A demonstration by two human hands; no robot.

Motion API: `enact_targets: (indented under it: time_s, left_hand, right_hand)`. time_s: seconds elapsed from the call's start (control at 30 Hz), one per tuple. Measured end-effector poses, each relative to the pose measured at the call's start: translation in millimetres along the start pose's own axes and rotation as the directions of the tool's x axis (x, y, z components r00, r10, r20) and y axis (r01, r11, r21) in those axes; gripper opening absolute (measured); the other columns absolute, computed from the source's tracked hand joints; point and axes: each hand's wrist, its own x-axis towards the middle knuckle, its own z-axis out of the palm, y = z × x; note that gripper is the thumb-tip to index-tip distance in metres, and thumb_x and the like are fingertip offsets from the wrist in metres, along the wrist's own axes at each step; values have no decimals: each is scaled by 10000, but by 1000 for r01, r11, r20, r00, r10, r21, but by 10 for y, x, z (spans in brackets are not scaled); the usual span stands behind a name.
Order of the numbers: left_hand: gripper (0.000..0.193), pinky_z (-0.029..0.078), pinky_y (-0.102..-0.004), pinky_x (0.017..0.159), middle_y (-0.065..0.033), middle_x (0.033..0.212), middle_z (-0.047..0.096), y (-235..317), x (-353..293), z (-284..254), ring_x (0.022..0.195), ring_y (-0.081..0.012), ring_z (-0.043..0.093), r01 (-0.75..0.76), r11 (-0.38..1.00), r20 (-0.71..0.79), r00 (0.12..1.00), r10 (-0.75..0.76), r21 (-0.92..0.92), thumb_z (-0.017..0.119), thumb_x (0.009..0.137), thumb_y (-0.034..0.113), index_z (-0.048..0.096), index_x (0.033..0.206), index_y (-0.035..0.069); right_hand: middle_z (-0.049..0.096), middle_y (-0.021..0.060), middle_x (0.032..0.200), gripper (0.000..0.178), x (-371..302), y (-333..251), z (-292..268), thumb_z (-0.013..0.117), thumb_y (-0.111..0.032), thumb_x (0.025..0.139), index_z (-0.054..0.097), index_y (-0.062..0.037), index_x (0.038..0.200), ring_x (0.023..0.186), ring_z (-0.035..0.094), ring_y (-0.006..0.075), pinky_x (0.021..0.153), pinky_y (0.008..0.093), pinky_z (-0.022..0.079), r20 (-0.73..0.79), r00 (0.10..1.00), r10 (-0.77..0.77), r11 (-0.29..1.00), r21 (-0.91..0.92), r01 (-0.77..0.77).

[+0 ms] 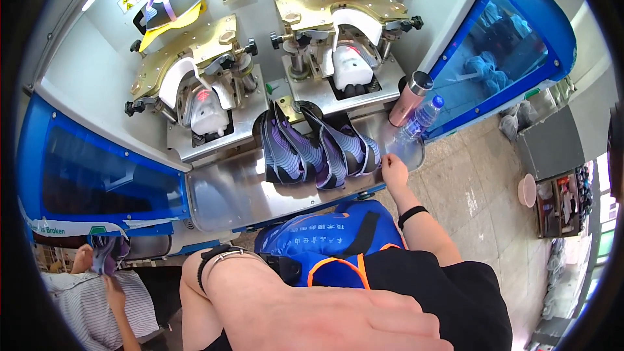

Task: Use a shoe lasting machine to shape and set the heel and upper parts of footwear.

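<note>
While left hand (338, 322) hangs in near foreground, right hand (394, 171) curls just beside purple-black shoe uppers (333, 164) on metal worktop (224, 198); cannot tell whether either grip pinches anything.

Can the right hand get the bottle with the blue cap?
Probably yes. The right hand is close, by the front edge of the tray, and nothing seems to stand between it and the bottle. The pink flask is beside it, not in the way.

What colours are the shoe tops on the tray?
Curved shoe uppers: purple, bluish grey and black; best in head view.
</note>
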Motion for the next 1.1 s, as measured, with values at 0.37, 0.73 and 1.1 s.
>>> enact_targets:
  time_s: [0.37,0.73,1.1]
  left_hand:
    - [135,441,-312,623,-253,996,627,215,6,-155,870,-269,622,27,999,-14,1000,-26,47,587,808,-37,682,900,-14]
    - [136,456,-321,648,-251,1023,624,252,-55,-56,898,-277,624,61,996,-18,998,-59,71,586,822,-30,672,927,-18]
    - [140,471,-330,673,-249,1051,622,354,-18,-91,926,-284,625,111,989,3,994,-112,102,584,837,-24,661,953,-23]
  right_hand:
    - [664,145,874,186,-93,-68,27,557,-259,917,641,-94,902,804,643,377,691,478,498,-69,992,-103,994,-37,101]
    - [679,211,865,126,61,-233,-46,540,-196,893,614,-108,944,848,650,429,736,518,499,121,992,-41,968,-243,69]
    - [686,210,855,168,45,-218,-69,586,-208,859,603,-112,996,852,660,423,742,508,508,168,985,-36,947,-309,87]
